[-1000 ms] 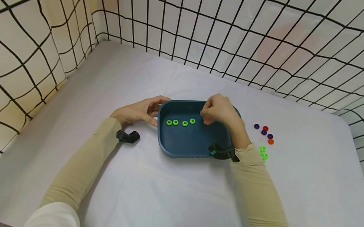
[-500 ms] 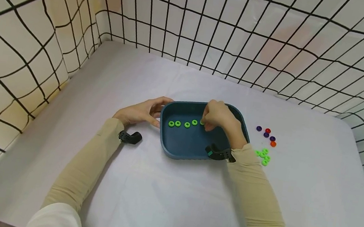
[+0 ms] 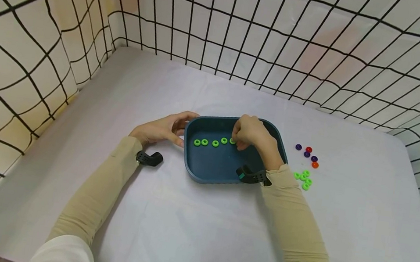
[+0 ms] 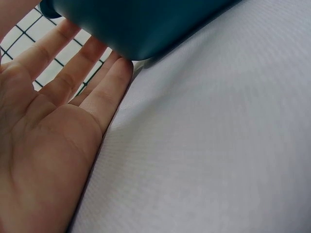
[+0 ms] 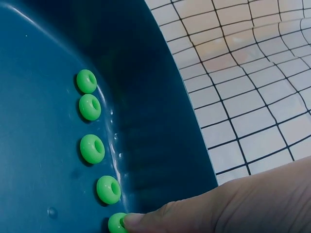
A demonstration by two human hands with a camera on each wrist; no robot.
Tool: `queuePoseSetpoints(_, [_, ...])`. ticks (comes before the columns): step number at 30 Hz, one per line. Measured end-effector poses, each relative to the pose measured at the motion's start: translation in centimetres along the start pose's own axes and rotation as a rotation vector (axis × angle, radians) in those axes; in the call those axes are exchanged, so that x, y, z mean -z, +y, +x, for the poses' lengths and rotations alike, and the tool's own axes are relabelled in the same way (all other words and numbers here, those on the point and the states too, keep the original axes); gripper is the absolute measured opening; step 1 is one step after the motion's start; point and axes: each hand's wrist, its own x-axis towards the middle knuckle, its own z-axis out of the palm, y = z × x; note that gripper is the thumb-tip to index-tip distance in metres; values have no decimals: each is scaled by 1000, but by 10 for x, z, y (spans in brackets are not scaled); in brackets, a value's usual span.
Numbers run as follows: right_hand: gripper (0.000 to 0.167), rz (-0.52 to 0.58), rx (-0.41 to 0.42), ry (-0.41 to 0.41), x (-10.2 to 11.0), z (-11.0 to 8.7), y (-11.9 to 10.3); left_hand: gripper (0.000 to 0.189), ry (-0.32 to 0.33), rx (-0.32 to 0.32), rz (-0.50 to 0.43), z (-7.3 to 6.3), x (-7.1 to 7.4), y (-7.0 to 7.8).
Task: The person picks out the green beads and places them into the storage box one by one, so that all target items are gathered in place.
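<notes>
A dark blue tray with rounded corners lies on the table. My left hand is at its left end, fingers fairly straight; in the left wrist view the fingertips meet the tray's outer wall. My right hand reaches down inside the tray with curled fingers, pinching a green ring-shaped bead at the tray's floor. In the right wrist view only the thumb shows on that bead. To its left, several more green beads form a loose row along the tray floor.
Right of the tray lie several loose green beads, and behind them purple beads and red-orange beads. A black wire grid encloses the white-covered table at the back and sides.
My right hand has lowered into the tray, and a green bead now shows under its fingertips at the row's right end. The left hand stays at the tray's left end.
</notes>
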Motion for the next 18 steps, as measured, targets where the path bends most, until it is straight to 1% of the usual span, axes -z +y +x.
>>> queuePoseSetpoints(4, [11, -8, 9, 1, 1, -2, 0, 88, 0, -5, 3, 0, -1, 1])
queuePoseSetpoints(9, [11, 0, 16, 1, 1, -4, -1, 91, 0, 1, -3, 0, -1, 2])
queuePoseSetpoints(11, [11, 8, 13, 2, 1, -5, 0, 92, 1, 5, -2, 0, 0, 2])
queuePoseSetpoints(18, [9, 27, 0, 5, 2, -7, 1, 88, -2, 0, 0, 1, 0, 0])
